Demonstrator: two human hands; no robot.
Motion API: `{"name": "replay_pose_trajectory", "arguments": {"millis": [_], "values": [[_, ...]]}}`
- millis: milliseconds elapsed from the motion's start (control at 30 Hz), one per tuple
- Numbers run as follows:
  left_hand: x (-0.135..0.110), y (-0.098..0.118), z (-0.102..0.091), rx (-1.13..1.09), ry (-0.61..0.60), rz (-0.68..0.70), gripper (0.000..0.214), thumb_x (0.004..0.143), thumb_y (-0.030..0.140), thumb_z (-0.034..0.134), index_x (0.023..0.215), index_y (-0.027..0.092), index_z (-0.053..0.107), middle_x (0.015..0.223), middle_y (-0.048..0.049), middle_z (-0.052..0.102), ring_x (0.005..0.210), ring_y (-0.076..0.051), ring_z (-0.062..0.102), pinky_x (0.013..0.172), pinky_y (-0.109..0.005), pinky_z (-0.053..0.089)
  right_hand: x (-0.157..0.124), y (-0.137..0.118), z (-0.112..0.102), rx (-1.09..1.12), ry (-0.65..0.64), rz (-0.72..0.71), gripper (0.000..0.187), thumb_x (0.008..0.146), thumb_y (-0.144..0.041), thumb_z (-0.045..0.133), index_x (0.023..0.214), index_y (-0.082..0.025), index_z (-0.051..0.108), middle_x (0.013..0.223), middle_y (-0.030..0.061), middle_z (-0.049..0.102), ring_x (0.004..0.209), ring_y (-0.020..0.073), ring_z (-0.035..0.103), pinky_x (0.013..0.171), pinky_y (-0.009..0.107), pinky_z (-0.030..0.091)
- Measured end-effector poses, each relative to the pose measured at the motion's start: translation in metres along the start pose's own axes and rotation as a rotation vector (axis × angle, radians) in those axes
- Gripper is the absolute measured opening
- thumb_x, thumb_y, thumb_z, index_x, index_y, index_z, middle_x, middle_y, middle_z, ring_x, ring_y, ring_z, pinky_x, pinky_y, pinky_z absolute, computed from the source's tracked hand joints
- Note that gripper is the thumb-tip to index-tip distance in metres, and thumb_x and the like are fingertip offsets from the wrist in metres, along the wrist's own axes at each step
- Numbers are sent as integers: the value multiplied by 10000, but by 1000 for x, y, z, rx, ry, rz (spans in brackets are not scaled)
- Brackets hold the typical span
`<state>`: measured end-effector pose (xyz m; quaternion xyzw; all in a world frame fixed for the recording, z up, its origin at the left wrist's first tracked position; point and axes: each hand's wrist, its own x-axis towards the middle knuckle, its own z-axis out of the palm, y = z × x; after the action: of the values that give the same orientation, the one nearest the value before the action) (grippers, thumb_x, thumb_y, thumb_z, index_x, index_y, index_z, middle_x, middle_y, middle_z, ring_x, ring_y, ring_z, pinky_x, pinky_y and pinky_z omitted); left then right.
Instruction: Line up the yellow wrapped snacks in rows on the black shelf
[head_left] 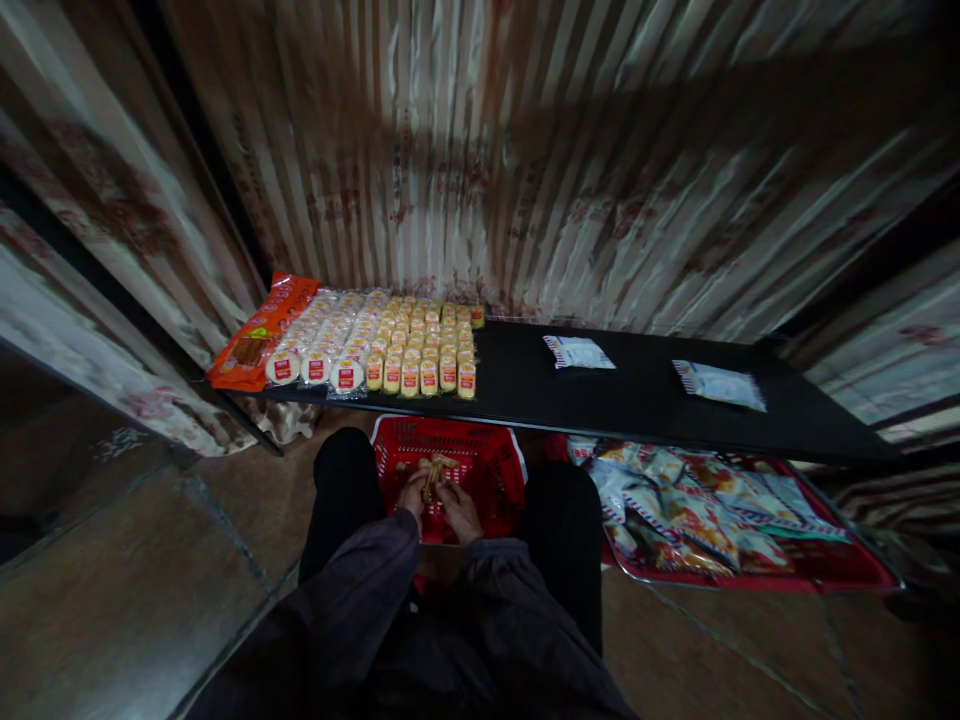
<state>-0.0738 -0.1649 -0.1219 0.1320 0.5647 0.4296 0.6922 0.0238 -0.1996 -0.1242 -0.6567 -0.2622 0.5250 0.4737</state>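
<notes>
A wall of hanging patterned curtain (525, 150) fills the upper half of the view, dim and striped. Below it runs a long black shelf (645, 390), set low. Its left end is packed with tidy rows of small wrapped snack packets (397, 345), white ones and yellow ones, with a flat orange packet (259, 335) lying at the far left edge. The right stretch of the shelf is mostly bare: only two white sachets (577, 352) lie there, well apart from each other.

Under the right part of the shelf, on the tiled floor (150, 560), sits a red tray (825, 570) heaped with loose mixed snack bags. Nearer the middle, between the person's dark-trousered knees, stands a red plastic basket (487, 470).

Over the basket, both hands meet. The left hand (412, 492) and the right hand (459, 508) are closed together around a small bundle of yellowish packets (433, 472), held just above the basket's inside.

Judging by the layout, the shelf's left portion is already stocked, while much of the shelf and the heaped tray remain to be dealt with.
</notes>
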Motion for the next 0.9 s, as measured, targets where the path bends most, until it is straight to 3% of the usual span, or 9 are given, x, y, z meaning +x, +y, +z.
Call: {"name": "replay_pose_trajectory", "arguments": {"millis": [267,467,567,700,900], "values": [[2,0,0,81,-101,90,200,624,194,630,801,172,720,923,-61,719,969,-208,647,862,-317,478,1,-2,0,-39,5,-180,500,618,-588,664,925,-196,713,901,63,752,869,247,697,839,365,523],[-8,4,11,108,-121,163,154,558,210,705,706,175,733,936,-82,726,1022,-247,634,971,-364,434,4,-2,-3,-209,248,-253,474,639,-631,599,846,-229,741,820,75,741,829,272,693,731,349,540],[-17,9,19,121,-181,241,174,554,254,735,710,178,741,975,-92,720,1050,-259,619,998,-368,418,5,-6,-6,-241,326,-264,488,690,-638,536,899,-244,733,870,79,741,860,274,691,747,358,540],[-27,20,34,183,-232,358,147,590,285,744,697,186,726,997,-95,706,1052,-257,609,998,-368,416,4,-19,-10,-248,354,-298,565,761,-620,447,1067,-205,679,1093,124,706,991,285,666,865,381,512],[-44,41,61,373,-233,642,95,708,216,615,722,202,708,916,-79,661,951,-225,601,935,-353,444,0,-47,-17,-164,414,-344,601,782,-631,441,1136,-178,616,1165,138,675,1070,283,635,924,366,479]]}}
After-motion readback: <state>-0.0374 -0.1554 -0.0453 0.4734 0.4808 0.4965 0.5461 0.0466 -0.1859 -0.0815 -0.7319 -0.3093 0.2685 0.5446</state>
